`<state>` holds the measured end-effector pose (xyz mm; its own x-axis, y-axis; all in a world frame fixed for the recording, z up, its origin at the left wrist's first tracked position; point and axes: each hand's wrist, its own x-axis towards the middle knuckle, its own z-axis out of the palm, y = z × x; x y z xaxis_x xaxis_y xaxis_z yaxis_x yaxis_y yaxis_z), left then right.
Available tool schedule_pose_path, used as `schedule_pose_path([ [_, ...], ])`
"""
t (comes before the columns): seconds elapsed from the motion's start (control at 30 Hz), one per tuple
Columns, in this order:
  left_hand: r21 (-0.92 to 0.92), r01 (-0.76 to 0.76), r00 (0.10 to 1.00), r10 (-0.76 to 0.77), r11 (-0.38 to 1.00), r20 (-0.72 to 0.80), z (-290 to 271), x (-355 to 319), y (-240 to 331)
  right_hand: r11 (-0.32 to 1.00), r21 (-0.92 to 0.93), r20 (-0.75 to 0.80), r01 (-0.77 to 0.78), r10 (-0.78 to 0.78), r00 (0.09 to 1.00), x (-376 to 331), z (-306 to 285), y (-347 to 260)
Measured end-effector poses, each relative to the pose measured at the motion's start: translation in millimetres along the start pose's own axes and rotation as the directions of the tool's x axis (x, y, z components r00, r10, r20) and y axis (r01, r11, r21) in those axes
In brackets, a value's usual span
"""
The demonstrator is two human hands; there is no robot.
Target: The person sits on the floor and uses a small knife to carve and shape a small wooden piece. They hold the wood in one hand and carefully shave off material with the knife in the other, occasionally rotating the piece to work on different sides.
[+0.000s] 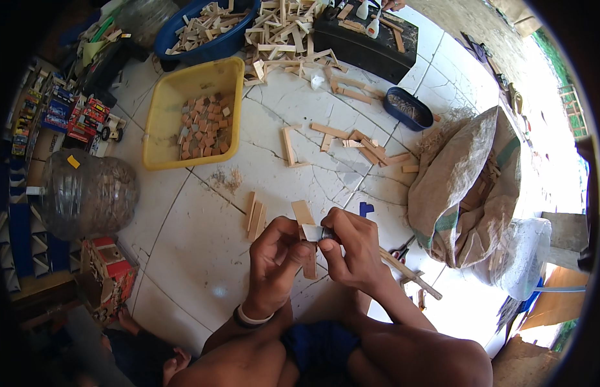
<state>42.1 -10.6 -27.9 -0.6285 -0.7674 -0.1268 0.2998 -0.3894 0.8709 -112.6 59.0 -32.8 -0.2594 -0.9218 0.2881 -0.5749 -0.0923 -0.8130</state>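
My left hand (274,255), with a band at the wrist, is closed on a flat pale wooden strip (303,211) that stands up in front of me; its lower end comes out below the fingers. Against the strip's middle lies a small whitish flat piece (311,233), dark at its right end. My right hand (353,251) pinches that dark end; whether it is a blade, tape or sandpaper I cannot make out. Left of my hands, several short wooden sticks (255,216) lie on the tiles. A small blue plastic piece (366,208) lies beyond my right hand.
A yellow tub (151,122) of small wooden blocks stands ahead left, beside a blue basin (216,48) and a wood pile (284,29). A black box (377,55) carries glue bottles. Right stand a sack (448,180) and scissors (401,250). Another person's hand (177,364) shows lower left.
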Motion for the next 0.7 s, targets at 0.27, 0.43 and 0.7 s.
schedule_pose_path([
  [0.27, 0.019, -0.331, 0.936, 0.33, 0.944, -0.121, -14, -1, 52, 0.818, -0.019, -0.295, -0.574, 0.544, 0.785, -23, -22, 65],
  [0.43, -0.123, 0.001, 0.997, -0.01, 0.992, -0.072, -10, 2, 27, 0.925, 0.063, -0.108, -0.373, 0.378, 0.919, -21, -8, 48],
  [0.7, -0.176, 0.077, 0.997, -0.071, 0.981, 0.036, -15, 7, 28, 0.97, 0.168, 0.005, -0.174, 0.176, 0.984, 10, -17, -1],
])
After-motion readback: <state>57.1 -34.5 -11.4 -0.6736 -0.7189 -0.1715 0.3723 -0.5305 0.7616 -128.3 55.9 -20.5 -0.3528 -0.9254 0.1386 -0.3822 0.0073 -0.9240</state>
